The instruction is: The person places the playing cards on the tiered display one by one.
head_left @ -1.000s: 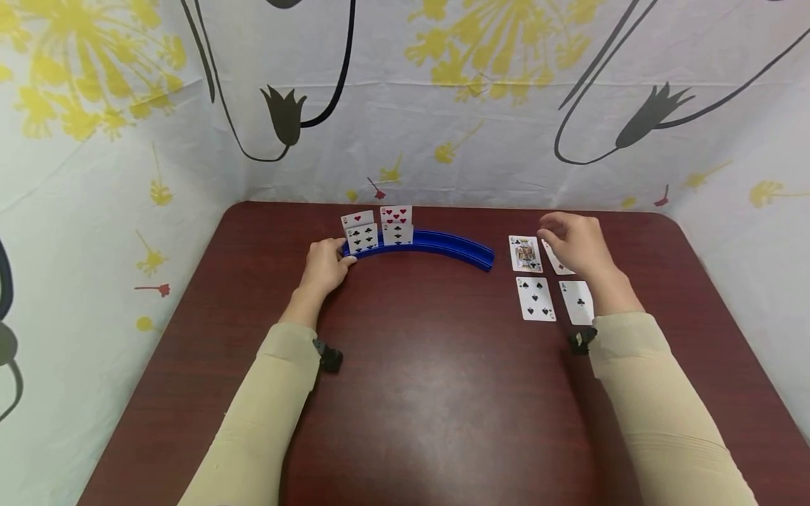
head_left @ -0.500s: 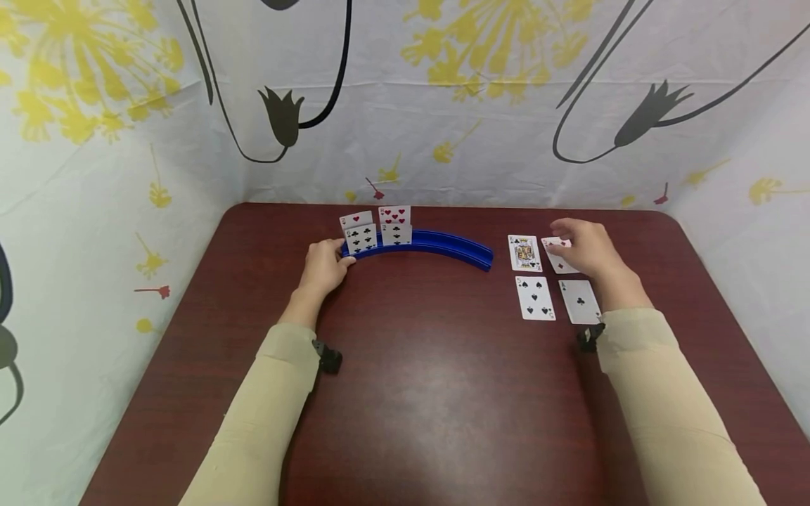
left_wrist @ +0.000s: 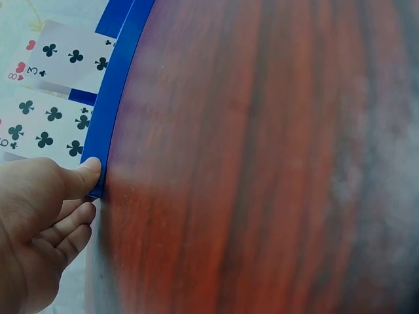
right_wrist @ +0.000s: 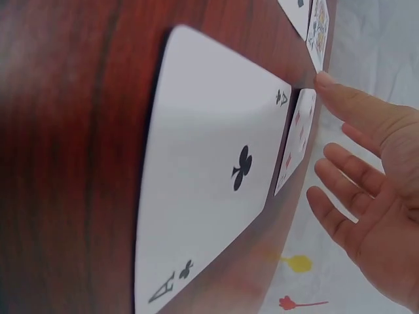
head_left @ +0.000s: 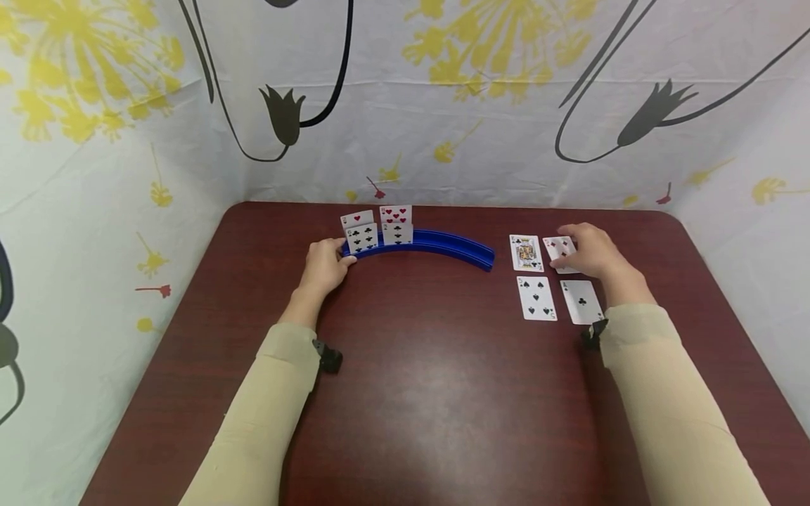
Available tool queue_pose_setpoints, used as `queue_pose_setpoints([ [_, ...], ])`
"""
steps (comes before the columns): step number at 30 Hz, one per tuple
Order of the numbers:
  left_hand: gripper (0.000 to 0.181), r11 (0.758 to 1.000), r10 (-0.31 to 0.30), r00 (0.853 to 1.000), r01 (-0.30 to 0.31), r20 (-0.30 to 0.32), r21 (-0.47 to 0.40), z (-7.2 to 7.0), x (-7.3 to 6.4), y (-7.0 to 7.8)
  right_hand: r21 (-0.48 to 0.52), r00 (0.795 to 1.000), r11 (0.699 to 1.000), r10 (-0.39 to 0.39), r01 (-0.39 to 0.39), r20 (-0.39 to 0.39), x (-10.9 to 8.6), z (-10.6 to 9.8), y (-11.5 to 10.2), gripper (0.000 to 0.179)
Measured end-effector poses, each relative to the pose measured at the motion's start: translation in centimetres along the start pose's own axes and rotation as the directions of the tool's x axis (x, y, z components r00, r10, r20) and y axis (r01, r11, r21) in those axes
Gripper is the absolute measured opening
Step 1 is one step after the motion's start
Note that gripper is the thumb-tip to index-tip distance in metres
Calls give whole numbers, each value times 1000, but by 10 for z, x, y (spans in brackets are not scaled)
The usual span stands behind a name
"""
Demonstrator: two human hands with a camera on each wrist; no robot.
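At the back of the table, my left hand (head_left: 325, 267) grips the left end of a curved blue card holder (head_left: 452, 247), thumb on its front edge. Standing in its left part are the six of clubs (head_left: 362, 239) before a heart card (head_left: 357, 219), and the three of clubs (head_left: 397, 234) before the eight of hearts (head_left: 396, 213). My right hand (head_left: 591, 251) hovers over a diamond card (head_left: 560, 247) lying face up, fingers loosely spread and holding nothing. The ace of clubs (right_wrist: 209, 163) lies just below that card.
Left of the diamond card lies the king of clubs (head_left: 526, 253), with the five of spades (head_left: 536, 299) below it. The dark red wooden table (head_left: 443, 393) meets a patterned white cloth (head_left: 380, 126) at the back and sides.
My right hand has shifted slightly right and its thumb has come down over the diamond card, which shows more now. My left hand stays on the card holder.
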State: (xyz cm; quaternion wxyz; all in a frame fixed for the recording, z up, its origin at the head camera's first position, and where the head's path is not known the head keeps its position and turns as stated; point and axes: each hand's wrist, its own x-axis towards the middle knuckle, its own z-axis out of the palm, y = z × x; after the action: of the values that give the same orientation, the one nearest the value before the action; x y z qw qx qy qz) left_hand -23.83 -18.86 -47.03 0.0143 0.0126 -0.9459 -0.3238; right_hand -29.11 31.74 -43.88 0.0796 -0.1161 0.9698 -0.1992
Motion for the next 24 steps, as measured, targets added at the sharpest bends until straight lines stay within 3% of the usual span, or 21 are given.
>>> queue_pose_setpoints([
  [15, 52, 1000, 3, 1000, -3, -4, 7, 1, 4, -2, 2, 982, 999, 48, -49, 182, 3, -9, 8, 93],
  [24, 51, 1000, -1, 1000, 1, -3, 11, 0, 2, -1, 24, 980, 997, 72, -78, 188, 5, -6, 10, 93],
])
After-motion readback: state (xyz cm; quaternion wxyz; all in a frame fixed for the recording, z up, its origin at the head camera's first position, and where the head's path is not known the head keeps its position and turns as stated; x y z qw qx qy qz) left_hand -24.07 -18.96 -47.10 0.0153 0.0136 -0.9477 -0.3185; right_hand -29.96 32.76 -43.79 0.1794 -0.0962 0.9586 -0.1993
